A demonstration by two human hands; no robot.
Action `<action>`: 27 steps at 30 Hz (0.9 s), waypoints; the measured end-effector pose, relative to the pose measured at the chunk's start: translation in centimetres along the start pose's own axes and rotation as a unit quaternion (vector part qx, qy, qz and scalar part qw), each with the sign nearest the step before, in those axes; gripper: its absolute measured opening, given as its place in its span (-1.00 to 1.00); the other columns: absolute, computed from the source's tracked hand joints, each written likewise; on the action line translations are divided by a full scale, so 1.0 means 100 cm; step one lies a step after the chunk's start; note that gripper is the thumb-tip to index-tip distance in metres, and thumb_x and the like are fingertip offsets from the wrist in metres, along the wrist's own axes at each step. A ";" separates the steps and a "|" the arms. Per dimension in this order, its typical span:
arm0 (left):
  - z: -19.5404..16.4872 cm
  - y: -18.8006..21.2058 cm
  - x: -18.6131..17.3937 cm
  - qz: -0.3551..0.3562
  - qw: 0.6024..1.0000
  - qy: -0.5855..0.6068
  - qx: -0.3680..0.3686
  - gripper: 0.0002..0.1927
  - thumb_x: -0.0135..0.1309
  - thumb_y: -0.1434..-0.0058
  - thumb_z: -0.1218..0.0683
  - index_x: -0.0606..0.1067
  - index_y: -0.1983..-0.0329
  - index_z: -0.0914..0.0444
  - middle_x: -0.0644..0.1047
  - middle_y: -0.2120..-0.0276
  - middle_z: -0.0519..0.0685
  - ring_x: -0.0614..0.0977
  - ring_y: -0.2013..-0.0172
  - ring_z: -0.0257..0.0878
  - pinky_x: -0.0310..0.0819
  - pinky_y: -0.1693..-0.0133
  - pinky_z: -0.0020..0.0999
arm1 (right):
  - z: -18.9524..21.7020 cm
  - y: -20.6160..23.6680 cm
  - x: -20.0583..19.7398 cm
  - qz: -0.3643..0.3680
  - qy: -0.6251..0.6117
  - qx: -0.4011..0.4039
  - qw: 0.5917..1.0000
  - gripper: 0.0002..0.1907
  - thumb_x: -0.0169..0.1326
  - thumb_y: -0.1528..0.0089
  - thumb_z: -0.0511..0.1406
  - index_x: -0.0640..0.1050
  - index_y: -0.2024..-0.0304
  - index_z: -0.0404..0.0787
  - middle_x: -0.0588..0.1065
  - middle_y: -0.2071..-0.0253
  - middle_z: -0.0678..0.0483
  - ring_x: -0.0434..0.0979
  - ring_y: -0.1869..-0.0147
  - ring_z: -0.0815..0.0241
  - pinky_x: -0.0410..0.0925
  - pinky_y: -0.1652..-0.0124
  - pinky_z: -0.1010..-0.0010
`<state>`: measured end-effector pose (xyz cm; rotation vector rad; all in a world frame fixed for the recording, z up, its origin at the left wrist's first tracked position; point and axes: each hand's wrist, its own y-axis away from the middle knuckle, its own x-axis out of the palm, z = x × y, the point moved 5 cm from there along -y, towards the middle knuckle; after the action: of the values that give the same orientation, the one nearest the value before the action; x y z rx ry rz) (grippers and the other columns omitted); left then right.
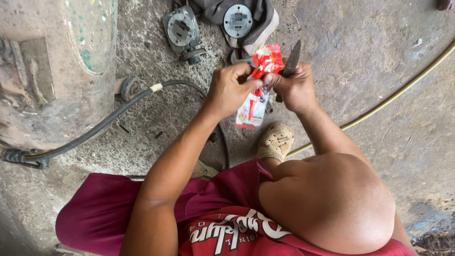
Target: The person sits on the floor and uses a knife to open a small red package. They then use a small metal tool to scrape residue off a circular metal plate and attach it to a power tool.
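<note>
A small red and white packet (258, 90), crumpled at its top, hangs between both my hands above the concrete floor. My left hand (231, 88) pinches the packet's middle from the left. My right hand (295, 86) grips the packet from the right and also holds a dark knife (292, 59), whose blade points up and away. Whatever is inside the packet stays hidden.
Two round grey metal parts (182, 29) (238, 20) lie on the floor ahead, one on dark cloth. A large grimy tank (52, 66) stands at left with a black hose (109, 118) curving from it. A yellow hose (393, 97) crosses at right. My sandalled foot (276, 141) rests below the hands.
</note>
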<state>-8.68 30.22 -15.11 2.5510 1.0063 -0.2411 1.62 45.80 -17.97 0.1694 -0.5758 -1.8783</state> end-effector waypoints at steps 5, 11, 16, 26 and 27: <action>-0.008 0.003 -0.002 -0.029 0.996 0.072 0.042 -0.89 0.26 -0.24 0.23 0.54 0.31 0.32 0.61 0.45 -0.07 0.57 0.41 -0.45 0.47 0.33 -0.43 | -0.007 0.002 -0.003 0.011 0.042 0.031 0.999 -0.82 0.35 -0.26 -0.25 0.67 0.23 -0.23 0.47 0.53 0.20 0.30 0.55 0.50 0.17 0.56 0.57; -0.010 0.002 -0.005 -0.029 0.973 0.230 -0.005 -0.54 0.23 -0.17 0.26 0.34 -0.09 0.24 0.63 0.26 -0.13 0.66 0.25 -0.46 0.60 0.21 -0.49 | 0.011 0.000 0.007 0.078 -0.014 -0.090 0.993 -0.75 0.29 -0.33 -0.26 0.63 0.04 -0.28 0.64 0.15 0.23 0.54 0.13 0.48 0.46 0.10 0.53; -0.017 0.008 -0.015 -0.035 0.989 0.107 0.096 -0.46 0.23 -0.25 0.33 0.39 -0.28 0.27 0.65 0.03 0.04 0.70 0.05 -0.29 0.65 0.00 -0.40 | 0.042 0.008 0.000 0.047 0.273 -0.060 0.959 -0.72 0.30 -0.33 -0.25 0.59 0.08 -0.35 0.58 0.38 0.01 0.48 0.33 0.35 0.39 0.30 0.39; -0.001 0.007 -0.018 -0.044 0.987 0.147 0.050 -0.61 0.23 -0.29 0.36 0.50 -0.17 0.32 0.68 0.05 0.07 0.71 0.05 -0.30 0.67 0.00 -0.39 | 0.064 0.001 0.019 0.075 0.056 -0.127 0.988 -0.64 0.26 -0.40 -0.37 0.46 -0.17 -0.35 0.61 0.04 0.03 0.58 -0.02 0.37 0.47 -0.03 0.53; -0.003 0.008 -0.017 -0.043 0.986 0.151 0.051 -0.61 0.22 -0.29 0.36 0.49 -0.17 0.32 0.68 0.06 0.07 0.71 0.05 -0.31 0.67 0.01 -0.40 | 0.059 -0.001 0.020 0.066 0.053 -0.106 0.991 -0.63 0.28 -0.35 -0.38 0.48 -0.15 -0.35 0.61 0.07 0.03 0.57 0.02 0.37 0.46 0.02 0.54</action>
<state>-9.40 28.77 -14.11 2.6950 1.2447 0.0777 -1.50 45.83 -12.57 0.0882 -0.3059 -1.7760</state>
